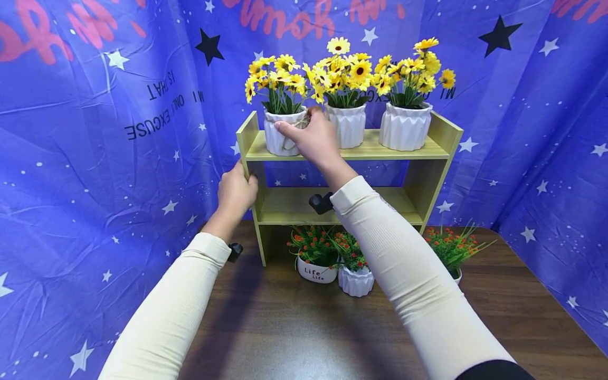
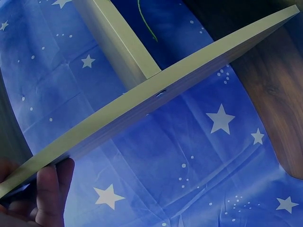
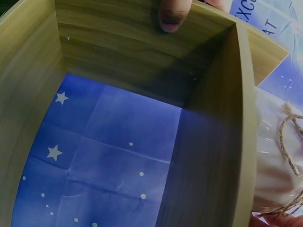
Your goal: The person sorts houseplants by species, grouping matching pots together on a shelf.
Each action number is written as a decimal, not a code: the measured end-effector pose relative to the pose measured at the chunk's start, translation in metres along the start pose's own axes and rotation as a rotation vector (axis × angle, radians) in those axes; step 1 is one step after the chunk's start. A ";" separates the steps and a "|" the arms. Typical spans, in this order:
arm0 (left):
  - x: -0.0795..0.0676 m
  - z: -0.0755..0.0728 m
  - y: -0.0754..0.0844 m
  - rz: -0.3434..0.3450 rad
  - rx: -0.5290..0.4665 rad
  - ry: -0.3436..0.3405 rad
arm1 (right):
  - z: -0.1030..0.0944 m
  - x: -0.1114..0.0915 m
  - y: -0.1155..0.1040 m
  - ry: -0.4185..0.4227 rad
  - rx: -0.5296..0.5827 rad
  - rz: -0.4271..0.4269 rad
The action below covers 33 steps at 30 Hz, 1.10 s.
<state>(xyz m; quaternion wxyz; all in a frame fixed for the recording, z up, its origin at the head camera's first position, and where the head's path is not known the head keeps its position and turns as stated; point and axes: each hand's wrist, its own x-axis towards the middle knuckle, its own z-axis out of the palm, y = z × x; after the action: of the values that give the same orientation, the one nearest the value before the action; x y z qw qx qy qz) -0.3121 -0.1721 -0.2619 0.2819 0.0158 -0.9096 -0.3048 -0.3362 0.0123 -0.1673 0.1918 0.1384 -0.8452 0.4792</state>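
Note:
My right hand (image 1: 317, 138) grips a white ribbed flowerpot (image 1: 275, 138) with yellow flowers (image 1: 280, 79), at the left end of the top board of a wooden shelf (image 1: 408, 154). Twine (image 3: 283, 137) is tied around this pot, seen at the right edge of the right wrist view. Lower down, my left hand (image 1: 236, 191) holds the shelf's left side panel (image 2: 118, 111), its fingers curled around the panel edge. To the right of the gripped pot stand a second white pot (image 1: 350, 126) and a third white pot (image 1: 405, 126), both with yellow flowers.
Under the shelf, a white oval planter (image 1: 315, 272) marked "Life" and a ribbed white pot (image 1: 356, 282) hold red-flowered plants. Another red-flowered plant (image 1: 453, 250) stands at the right, partly behind my sleeve. A blue star-patterned curtain (image 1: 95, 200) encloses the brown wooden table (image 1: 294, 332).

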 end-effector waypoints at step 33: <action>-0.001 0.001 0.000 0.000 -0.003 0.013 | -0.046 -0.083 0.038 0.095 0.276 -0.136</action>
<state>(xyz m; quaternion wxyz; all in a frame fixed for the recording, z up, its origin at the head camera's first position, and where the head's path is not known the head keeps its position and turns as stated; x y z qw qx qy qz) -0.3122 -0.1712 -0.2628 0.2878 0.0175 -0.9073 -0.3062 -0.2695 0.0756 -0.2129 0.2428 0.1977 -0.7498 0.5828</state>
